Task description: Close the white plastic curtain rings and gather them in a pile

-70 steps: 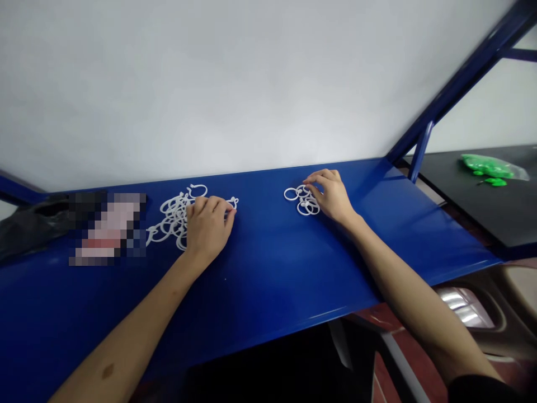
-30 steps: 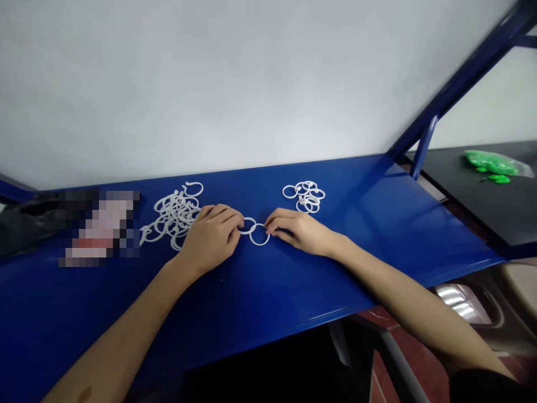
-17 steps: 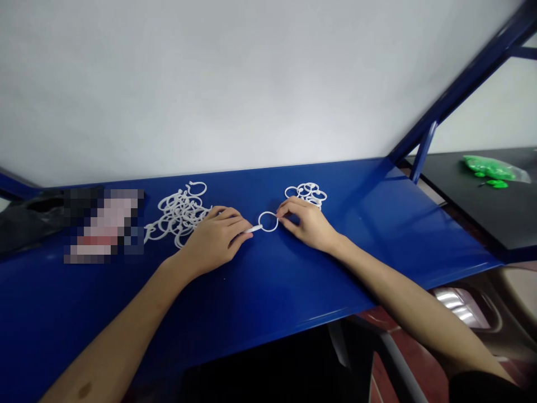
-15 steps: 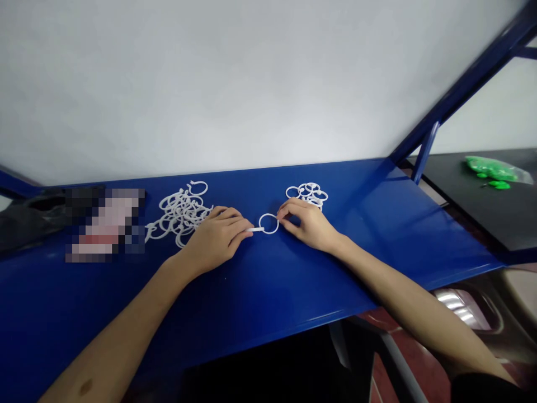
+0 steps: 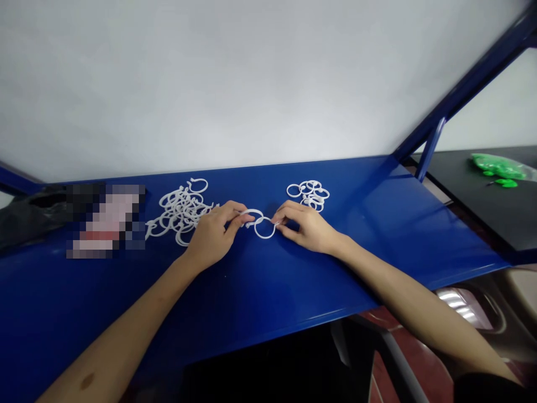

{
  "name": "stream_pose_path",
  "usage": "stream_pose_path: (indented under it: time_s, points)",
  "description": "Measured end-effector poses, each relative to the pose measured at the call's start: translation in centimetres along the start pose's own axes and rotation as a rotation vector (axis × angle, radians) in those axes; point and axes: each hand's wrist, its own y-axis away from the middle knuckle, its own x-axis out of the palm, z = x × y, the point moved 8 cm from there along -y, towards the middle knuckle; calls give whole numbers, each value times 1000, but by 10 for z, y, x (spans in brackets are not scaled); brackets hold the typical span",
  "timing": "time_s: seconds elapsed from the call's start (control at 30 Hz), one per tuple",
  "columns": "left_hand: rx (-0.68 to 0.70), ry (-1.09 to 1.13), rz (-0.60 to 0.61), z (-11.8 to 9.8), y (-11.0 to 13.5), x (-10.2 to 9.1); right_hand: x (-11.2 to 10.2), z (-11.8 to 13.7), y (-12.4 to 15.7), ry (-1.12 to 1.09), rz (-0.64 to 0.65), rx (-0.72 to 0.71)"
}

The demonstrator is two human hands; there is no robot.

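My left hand [image 5: 213,232] pinches a white plastic curtain ring [image 5: 252,210] between thumb and fingers, just above the blue table. The fingertips of my right hand [image 5: 308,226] are closed on a second white curtain ring [image 5: 264,238]. These two rings overlap between my hands and look linked, though the exact crossing is too small to make out. Left of my left hand lies a tangled pile of white curtain rings [image 5: 184,210]. Behind my right hand sits a smaller group of white rings [image 5: 311,192].
The blue table [image 5: 260,302] backs onto a pale wall [image 5: 251,84]. A dark bag [image 5: 36,215] and a pixelated flat item [image 5: 109,215] lie at the left. Blue frame bars [image 5: 432,146] rise at the right, beside a black table [image 5: 470,204] with a bag of green pieces [image 5: 497,167].
My left hand has turned its ring from edge-on so that its curve shows, overlapping the other ring. The ring in my right hand has shifted slightly left and nearer to me.
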Motion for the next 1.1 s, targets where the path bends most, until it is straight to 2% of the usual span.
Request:
stream_pose_path:
  time_s: [0.2, 0.33, 0.5, 0.6, 0.7, 0.83, 0.9, 0.97, 1.03, 1.1]
  points:
    - [-146, 360, 17, -3, 3, 6, 0, 1, 0, -16, -43, 26]
    - [-172, 408, -1, -8, 5, 6, 1, 5, 0, -23, -25, 6]
    - [-220, 142, -119, 10, 2, -8, -1, 1, 1, 47, -34, 9]
    - [-125, -142, -169, 11, 0, -15, -6, 1, 1, 92, -64, -12]
    - [-20, -289, -189, -2, 1, -15, -10, 7, 2, 145, -81, -61]
    - [51, -97, -80, -27, 4, -6, -9, 22, 3, 167, -46, -140]
    - [11, 64, 12, -31, 5, 3, -7, 31, 4, 156, -29, -184]
    - [-74, 209, 73, -28, 7, 10, -8, 36, 4, 132, -77, -197]
    - [-172, 314, 58, -19, 9, 12, -13, 34, 4, 68, -183, -132]
    - [-252, 362, -12, -11, 11, 9, -13, 25, 4, -47, -242, -9]
